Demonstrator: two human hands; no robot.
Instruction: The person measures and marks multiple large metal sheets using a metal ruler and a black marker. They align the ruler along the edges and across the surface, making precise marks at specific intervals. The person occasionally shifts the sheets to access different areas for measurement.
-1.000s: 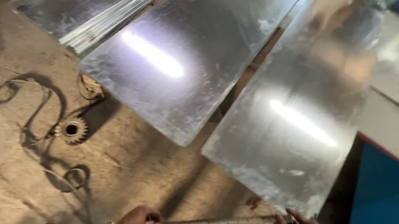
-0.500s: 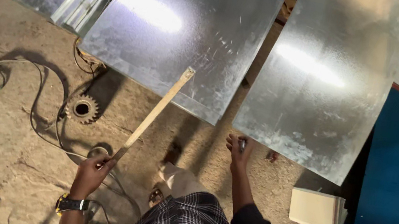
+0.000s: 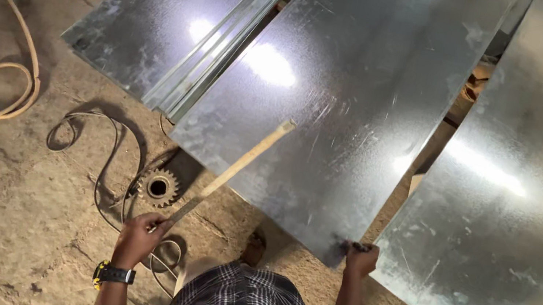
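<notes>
The left hand (image 3: 139,237) is closing around the near end of a long, flat, pale metal ruler (image 3: 232,172), angling it so its far end is lying on the middle shiny galvanised steel sheet (image 3: 339,105). The right hand (image 3: 362,256) is pinching a small dark marker (image 3: 360,247) against that sheet's near corner, as if to mark the edge. Bare concrete floor (image 3: 12,233) is lying open to the left, where a toothed steel gear (image 3: 158,187) and looped black cable (image 3: 108,161) are sitting near the ruler hand.

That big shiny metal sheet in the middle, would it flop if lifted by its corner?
Probably: the metal sheet looks thin and wide, so it would likely sag. Its glossy face seems slippery. The right hand touches only its near corner.
</notes>
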